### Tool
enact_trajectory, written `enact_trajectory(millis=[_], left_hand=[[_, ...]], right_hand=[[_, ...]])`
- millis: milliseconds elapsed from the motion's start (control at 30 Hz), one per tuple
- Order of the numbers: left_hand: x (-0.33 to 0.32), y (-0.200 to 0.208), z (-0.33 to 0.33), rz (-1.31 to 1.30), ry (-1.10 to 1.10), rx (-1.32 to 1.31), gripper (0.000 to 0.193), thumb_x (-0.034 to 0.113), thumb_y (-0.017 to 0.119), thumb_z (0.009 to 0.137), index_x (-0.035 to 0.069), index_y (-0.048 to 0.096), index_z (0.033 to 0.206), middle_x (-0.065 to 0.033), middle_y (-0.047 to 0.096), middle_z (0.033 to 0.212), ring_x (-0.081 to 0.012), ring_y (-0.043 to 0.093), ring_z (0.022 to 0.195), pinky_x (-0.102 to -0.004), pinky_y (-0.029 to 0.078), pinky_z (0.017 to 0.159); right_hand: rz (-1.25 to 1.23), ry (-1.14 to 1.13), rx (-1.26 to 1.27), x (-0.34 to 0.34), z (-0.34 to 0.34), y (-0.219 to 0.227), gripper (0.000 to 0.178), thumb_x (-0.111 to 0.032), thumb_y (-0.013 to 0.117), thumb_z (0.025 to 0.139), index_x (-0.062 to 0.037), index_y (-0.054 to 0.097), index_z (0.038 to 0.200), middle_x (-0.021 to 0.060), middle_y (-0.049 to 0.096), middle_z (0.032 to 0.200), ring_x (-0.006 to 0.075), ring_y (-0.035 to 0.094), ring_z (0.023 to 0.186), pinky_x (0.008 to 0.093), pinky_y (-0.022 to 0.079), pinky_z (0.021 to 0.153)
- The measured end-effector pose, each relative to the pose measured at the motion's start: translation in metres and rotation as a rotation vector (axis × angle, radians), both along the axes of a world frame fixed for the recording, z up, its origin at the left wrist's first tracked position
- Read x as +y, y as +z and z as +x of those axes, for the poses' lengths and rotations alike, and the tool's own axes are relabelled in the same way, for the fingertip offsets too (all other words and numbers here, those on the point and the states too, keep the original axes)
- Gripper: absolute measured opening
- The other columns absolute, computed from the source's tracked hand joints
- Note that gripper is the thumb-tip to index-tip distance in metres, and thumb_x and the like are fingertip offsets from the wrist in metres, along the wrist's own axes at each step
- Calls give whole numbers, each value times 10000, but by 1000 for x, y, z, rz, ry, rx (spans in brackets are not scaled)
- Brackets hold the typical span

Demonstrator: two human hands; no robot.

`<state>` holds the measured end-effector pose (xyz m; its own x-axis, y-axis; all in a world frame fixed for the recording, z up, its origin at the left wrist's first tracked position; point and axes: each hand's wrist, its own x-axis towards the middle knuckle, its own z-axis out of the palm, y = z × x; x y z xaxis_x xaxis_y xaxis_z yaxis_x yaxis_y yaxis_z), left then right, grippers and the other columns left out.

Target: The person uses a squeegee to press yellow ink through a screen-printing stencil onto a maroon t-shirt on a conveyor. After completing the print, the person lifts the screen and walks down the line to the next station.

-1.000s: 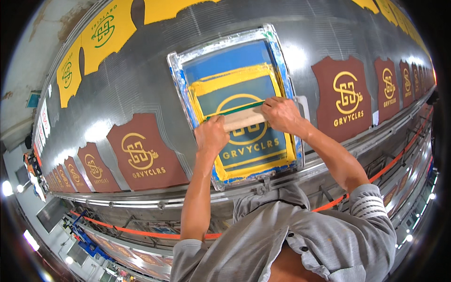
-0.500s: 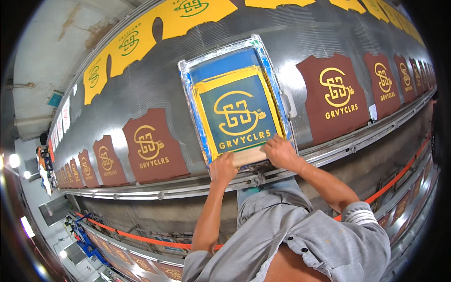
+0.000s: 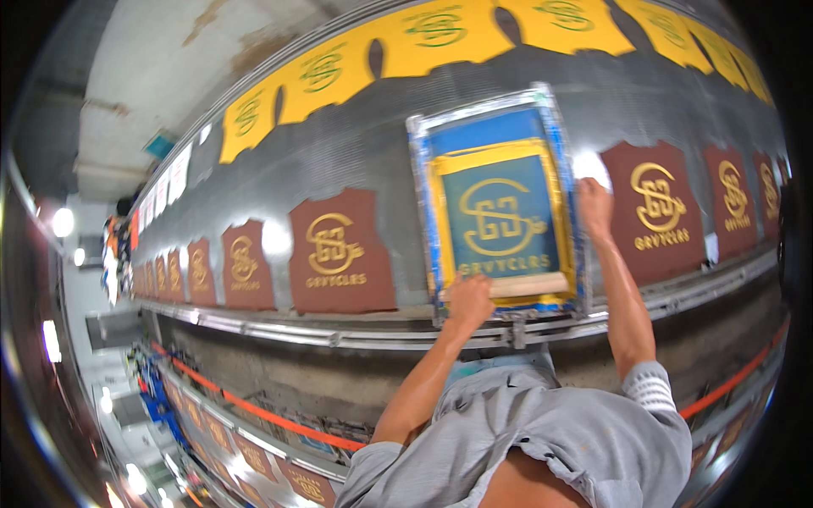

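A screen-printing frame with silver and blue-stained sides lies on the long dark table in front of me. Yellow ink borders its blue-green mesh, where a yellow emblem and lettering show. Across the near end of the mesh rests a squeegee with a pale wooden grip. My left hand is closed on the squeegee's left end. At the frame's right side my right hand, a little blurred, is closed round the side handle, which it mostly hides.
Brown shirt panels with yellow prints lie in a row on both sides of the frame. Yellow panels with green prints line the far side. A metal rail edges the table near me; an orange strip runs behind.
My right hand has left the squeegee and moved up to the handle on the frame's right side. My left hand stays on the squeegee. The whole view has shifted.
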<state>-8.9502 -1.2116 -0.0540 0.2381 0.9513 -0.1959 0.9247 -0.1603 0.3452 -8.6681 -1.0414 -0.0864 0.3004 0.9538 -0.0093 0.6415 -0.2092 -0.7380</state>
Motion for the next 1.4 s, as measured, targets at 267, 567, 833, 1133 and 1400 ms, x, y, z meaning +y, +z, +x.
enact_trajectory(millis=[267,567,833,1133,1400], left_hand=[[-27,6,-176,-53,89,4,303,119,680,671,109,747,966,-67,719,1003,-329,669,916,-440,540,820],[-94,-19,-392,200,68,-32,352,34,644,678,29,668,1030,-122,671,1060,-320,644,1013,-426,478,948],[-27,-18,-423,-352,21,75,162,93,630,750,24,718,867,-207,710,906,-383,701,875,-484,562,751],[74,-52,-435,-1003,-175,76,345,69,760,523,0,762,861,-245,711,1036,-390,687,979,-479,539,815],[137,-8,-455,-267,-34,50,228,124,690,686,41,752,889,-201,723,890,-386,701,865,-478,552,756]], right_hand=[[160,27,174,-28,-189,4,244,-188,561,967,1,692,1047,179,712,944,297,681,868,398,516,809],[53,-19,296,-61,-414,-22,220,-167,594,931,-7,699,1039,177,721,918,278,688,840,378,516,788],[31,-27,-33,-51,-428,-62,256,-236,576,941,-46,709,1049,199,713,934,365,686,873,433,511,790],[-102,8,-230,-46,-438,-53,289,-299,547,957,-98,710,1087,158,673,1139,352,615,1100,447,481,922],[-420,1005,-532,4,-525,75,165,-135,657,816,-68,754,933,160,702,1024,326,678,979,424,545,838]])
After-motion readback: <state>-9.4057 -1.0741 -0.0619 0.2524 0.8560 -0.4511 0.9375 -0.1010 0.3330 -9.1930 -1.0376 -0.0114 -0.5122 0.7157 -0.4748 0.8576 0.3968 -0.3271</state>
